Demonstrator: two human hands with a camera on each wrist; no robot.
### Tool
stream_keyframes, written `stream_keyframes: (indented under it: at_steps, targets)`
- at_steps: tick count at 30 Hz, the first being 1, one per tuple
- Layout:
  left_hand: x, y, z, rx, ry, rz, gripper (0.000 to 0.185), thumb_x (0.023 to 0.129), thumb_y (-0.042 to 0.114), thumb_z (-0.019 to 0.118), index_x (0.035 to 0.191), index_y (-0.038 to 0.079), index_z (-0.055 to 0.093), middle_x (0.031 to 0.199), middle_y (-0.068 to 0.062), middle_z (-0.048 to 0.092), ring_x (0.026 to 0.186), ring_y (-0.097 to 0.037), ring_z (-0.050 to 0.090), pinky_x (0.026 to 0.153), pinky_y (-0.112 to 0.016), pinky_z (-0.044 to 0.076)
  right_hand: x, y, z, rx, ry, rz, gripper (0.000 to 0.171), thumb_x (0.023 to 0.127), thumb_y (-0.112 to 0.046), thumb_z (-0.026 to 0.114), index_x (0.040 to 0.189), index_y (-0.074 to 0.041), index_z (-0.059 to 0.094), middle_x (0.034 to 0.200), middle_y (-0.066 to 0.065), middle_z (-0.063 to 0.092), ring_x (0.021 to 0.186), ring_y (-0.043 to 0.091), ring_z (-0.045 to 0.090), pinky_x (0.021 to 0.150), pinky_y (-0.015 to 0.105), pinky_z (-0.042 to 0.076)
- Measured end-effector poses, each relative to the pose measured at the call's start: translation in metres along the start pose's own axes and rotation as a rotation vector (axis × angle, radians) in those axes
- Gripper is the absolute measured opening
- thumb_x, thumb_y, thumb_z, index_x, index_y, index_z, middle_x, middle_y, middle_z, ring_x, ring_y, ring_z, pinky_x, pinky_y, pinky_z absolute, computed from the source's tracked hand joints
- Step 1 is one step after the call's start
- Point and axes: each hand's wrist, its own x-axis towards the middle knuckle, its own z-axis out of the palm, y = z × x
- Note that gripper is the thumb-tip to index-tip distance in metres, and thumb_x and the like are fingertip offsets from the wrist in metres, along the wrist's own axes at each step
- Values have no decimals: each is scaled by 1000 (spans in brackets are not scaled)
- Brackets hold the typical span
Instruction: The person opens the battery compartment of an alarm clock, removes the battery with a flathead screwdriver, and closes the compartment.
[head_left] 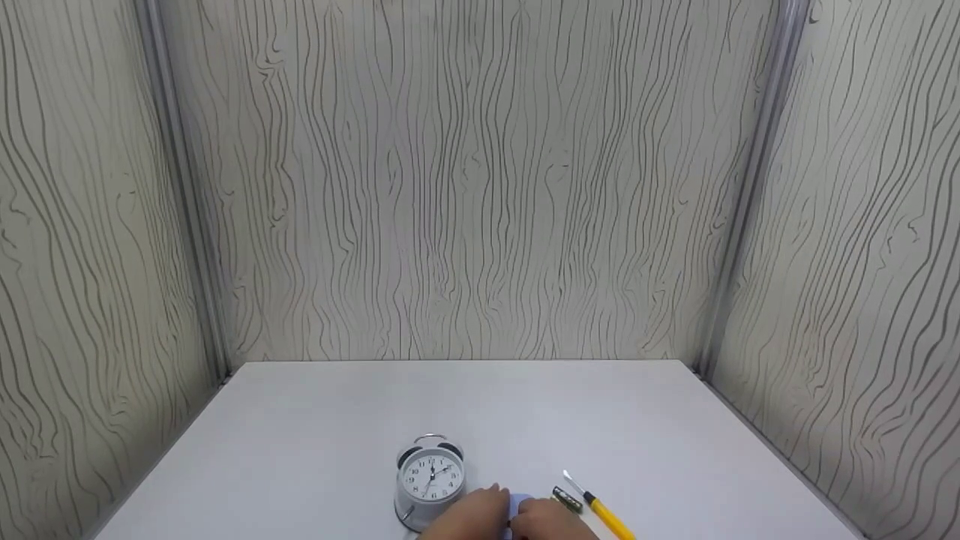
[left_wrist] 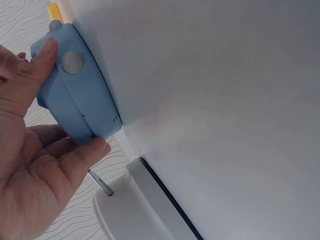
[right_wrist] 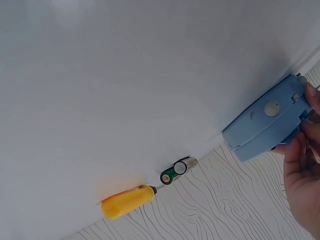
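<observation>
The white twin-bell alarm clock (head_left: 430, 478) stands upright on the white table (head_left: 300, 442), towards its near edge. Just right of it, your left hand (head_left: 471, 516) pinches a blue plastic case (left_wrist: 75, 92) between thumb and fingers, resting on the table. Your right hand (head_left: 551, 520) curls its fingers round the case's other end. Further right lie a green battery (head_left: 567, 499) and a yellow-handled screwdriver (head_left: 600, 508).

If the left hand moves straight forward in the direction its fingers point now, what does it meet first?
Probably nothing more: the left hand already grips the blue device between thumb and fingers. Beyond it the white table looks free up to the wall. The alarm clock stands just beside that line, though depth is unclear.
</observation>
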Motion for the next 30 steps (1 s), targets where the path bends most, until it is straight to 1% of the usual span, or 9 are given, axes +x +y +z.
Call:
stream_keyframes:
  at_steps: [8,10,16,17,22,25,27,29,30]
  targets:
    - [-3,1,-1,-22,26,12,52,71,25,66,120,14,51,120,-6,52,113,-23,45,95,-39,35,1,-7,-4,-91,-98,102,14,72,-25,61,60,-17,62,53,-15,36,46,-2,31,40,12,26]
    - [-4,0,-1,-21,35,21,51,73,24,65,120,13,51,120,-7,52,113,-23,45,95,-39,35,1,-9,-4,-89,-120,127,14,72,-27,61,62,-18,63,54,-15,37,46,-2,33,40,12,28]
    - [-6,-1,1,-3,72,57,43,79,20,57,121,11,50,119,-7,52,113,-22,45,95,-38,35,1,-15,-6,-25,-171,205,17,72,-34,61,61,-22,65,53,-16,40,45,-1,35,40,15,30]
    - [-7,-1,1,-6,63,50,45,78,21,58,121,12,50,120,-7,52,114,-22,44,95,-38,34,1,-16,-6,-11,-174,207,18,72,-35,61,60,-22,65,53,-16,40,45,-1,35,39,15,31]
    - [-6,0,-2,-1,16,20,49,74,25,63,121,14,50,121,-6,51,114,-21,44,96,-37,34,0,-13,-7,-7,-152,102,25,76,-38,58,56,-24,63,54,-19,40,46,-4,35,40,12,30]
    - [-5,0,-2,-37,1,8,50,74,28,64,120,16,51,121,-4,51,114,-22,44,96,-39,34,-2,-10,-5,-1,-99,13,33,78,-42,56,50,-25,58,50,-20,39,45,-6,33,38,10,29]
    - [-4,0,-2,-58,3,9,49,74,28,63,120,16,51,121,-5,52,114,-22,44,96,-40,34,-2,-8,-3,25,-80,-8,37,79,-45,54,47,-26,56,48,-20,39,44,-6,32,37,10,29]
    - [-4,0,-1,-77,8,5,51,73,29,64,120,15,50,121,-5,51,115,-23,43,96,-41,33,-2,-9,-4,24,-53,-31,41,79,-49,52,45,-27,54,47,-20,39,42,-6,32,35,10,28]
    - [-4,0,-1,-78,13,5,51,74,28,63,121,15,50,122,-6,50,115,-24,43,96,-41,33,-2,-13,-8,35,-57,-17,42,79,-50,51,45,-27,53,48,-20,39,42,-6,32,34,10,28]
